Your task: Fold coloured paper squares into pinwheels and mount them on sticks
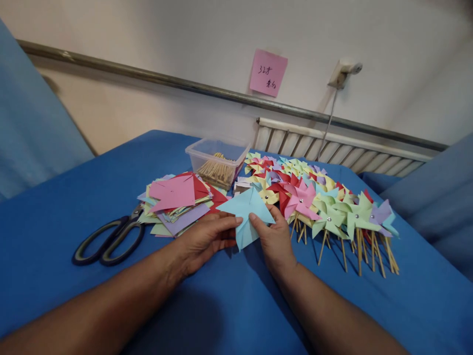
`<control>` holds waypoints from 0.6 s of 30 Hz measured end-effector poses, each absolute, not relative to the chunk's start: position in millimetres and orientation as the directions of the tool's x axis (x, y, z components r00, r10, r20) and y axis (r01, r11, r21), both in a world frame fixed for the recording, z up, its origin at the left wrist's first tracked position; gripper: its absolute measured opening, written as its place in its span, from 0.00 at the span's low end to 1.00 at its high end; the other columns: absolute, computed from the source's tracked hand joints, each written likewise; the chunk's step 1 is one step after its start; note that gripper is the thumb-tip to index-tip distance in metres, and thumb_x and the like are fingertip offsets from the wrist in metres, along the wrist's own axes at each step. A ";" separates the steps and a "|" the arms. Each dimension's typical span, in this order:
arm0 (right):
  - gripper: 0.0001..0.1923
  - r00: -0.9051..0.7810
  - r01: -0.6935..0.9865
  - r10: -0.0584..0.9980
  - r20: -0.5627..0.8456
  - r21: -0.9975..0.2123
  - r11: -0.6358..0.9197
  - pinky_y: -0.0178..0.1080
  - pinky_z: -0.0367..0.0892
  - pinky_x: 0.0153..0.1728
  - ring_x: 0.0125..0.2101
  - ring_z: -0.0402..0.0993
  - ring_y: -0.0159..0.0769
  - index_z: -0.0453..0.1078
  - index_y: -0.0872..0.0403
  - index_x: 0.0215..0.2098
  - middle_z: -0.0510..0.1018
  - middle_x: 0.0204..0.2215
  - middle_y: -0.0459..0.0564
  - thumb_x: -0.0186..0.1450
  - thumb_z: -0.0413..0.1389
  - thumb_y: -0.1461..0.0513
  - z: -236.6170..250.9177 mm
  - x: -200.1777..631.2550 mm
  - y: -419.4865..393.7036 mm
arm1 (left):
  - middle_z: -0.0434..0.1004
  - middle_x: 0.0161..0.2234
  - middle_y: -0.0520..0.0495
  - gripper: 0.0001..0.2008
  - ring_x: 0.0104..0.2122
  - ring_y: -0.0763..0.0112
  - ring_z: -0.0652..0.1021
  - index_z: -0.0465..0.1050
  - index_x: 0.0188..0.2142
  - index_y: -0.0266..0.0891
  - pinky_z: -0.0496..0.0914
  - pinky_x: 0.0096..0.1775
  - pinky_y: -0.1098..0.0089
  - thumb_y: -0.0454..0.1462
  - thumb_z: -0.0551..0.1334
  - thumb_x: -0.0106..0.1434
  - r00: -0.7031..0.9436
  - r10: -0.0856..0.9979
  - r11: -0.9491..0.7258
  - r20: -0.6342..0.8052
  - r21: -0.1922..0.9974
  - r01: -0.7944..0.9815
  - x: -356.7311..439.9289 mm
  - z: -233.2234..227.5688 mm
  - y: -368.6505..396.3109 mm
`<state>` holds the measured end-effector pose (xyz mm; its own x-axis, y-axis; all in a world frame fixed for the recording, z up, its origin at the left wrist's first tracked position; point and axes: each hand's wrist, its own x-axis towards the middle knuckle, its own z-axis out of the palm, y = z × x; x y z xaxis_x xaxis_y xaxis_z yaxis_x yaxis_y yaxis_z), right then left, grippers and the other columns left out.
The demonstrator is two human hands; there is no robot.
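Fingers of both hands pinching light-blue paper between them

Soft, even indoor light, faint shadows under the forearms, sharp centre, edges bowed by the wide lens.

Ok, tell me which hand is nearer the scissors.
Left. The left hand holds the light blue paper just right of the scissors; the right hand is farther right, beside the pinwheels.
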<state>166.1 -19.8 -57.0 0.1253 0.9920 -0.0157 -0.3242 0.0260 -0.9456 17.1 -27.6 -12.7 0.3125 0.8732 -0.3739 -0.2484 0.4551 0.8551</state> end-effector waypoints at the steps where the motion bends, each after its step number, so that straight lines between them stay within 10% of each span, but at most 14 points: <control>1: 0.21 0.136 -0.315 0.991 -0.010 -0.949 0.033 0.35 0.69 0.25 0.22 0.72 0.32 0.69 0.52 0.38 0.79 0.26 0.44 0.51 0.68 0.54 -57.1 165.7 -20.3 | 0.76 0.29 0.48 0.11 0.30 0.70 0.76 0.73 0.32 0.35 0.70 0.35 0.69 0.39 0.69 0.54 0.303 0.876 0.454 -0.375 0.853 -0.257 18.8 -14.1 -28.6; 18: 0.19 0.060 -0.412 0.998 -0.026 -0.911 0.001 0.31 0.69 0.24 0.20 0.70 0.28 0.69 0.53 0.36 0.77 0.22 0.40 0.50 0.69 0.57 -53.9 159.8 -23.6 | 0.78 0.24 0.46 0.08 0.26 0.68 0.76 0.76 0.27 0.32 0.70 0.32 0.70 0.36 0.70 0.51 0.211 0.898 0.435 -0.386 0.853 -0.290 23.1 -17.7 -28.7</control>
<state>159.8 -23.6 -53.9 0.0603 0.9979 -0.0256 -0.4119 0.0015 -0.9112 23.1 -28.7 -17.7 0.2110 0.8979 -0.3864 -0.2896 0.4350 0.8526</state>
